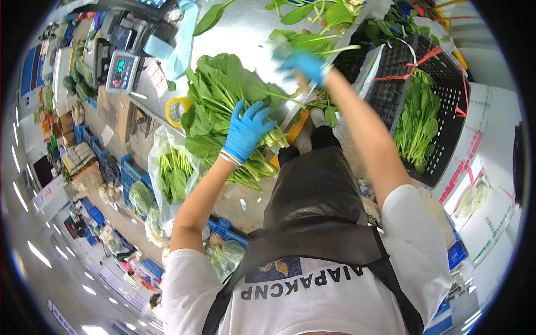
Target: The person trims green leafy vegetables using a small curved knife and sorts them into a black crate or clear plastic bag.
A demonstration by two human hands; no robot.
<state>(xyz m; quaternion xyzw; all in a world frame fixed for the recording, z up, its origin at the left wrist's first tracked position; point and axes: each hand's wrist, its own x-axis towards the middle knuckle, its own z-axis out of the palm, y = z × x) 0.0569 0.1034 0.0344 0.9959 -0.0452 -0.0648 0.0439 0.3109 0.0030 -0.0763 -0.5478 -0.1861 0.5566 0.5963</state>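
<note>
A large heap of leafy greens (pixel 213 96) lies at the near edge of the metal table (pixel 234 29), its pale stems hanging past the edge. My left hand (pixel 247 134), in a blue glove, rests with spread fingers on the stems. To the right, my right hand (pixel 303 67), also gloved in blue, is blurred by motion over the table beside loose leafy stalks (pixel 307 41); whether it holds anything cannot be told. More loose greens (pixel 335 14) lie towards the table's far side.
A roll of yellow tape (pixel 176 111) and a digital scale (pixel 122 71) are at the left. Below them, a clear plastic bag (pixel 157 167) holds greens. On the right, a black perforated crate (pixel 452 138) with red ties contains greens. Blue crates (pixel 134 178) stand at lower left.
</note>
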